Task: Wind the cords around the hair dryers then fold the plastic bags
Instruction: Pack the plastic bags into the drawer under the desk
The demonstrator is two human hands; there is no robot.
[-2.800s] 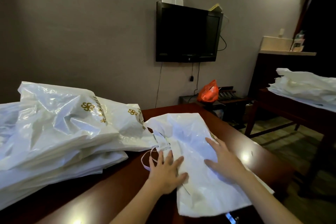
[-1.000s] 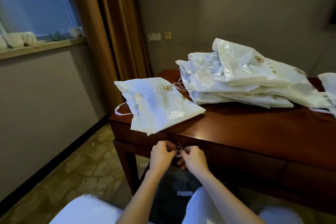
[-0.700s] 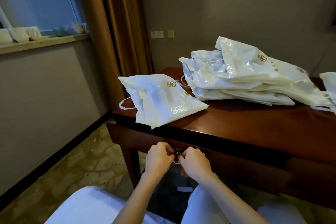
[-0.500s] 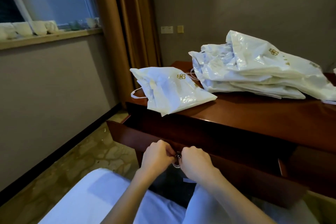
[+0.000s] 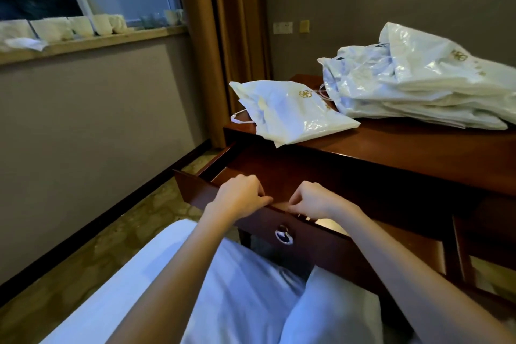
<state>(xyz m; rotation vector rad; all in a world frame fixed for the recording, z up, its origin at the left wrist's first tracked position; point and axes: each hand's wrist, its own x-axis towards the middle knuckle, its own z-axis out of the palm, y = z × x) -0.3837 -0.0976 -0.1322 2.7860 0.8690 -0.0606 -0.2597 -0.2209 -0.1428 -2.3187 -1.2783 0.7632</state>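
From the head view, the left hand (image 5: 241,194) and right hand (image 5: 314,201) are curling their fingers over the top edge of the open drawer (image 5: 223,198), gripping it. One folded plastic bag (image 5: 290,112) is lying near the surface's (image 5: 405,148) corner, beside the stack of bags (image 5: 418,86). They are looking light, limp and slippery; pinching an edge or handle loop should be working best.

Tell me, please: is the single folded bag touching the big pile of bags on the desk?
Cannot tell. In the head view the single folded bag lies left of the pile of bags; its right corner reaches the pile's lower edge, with no plain gap or contact.
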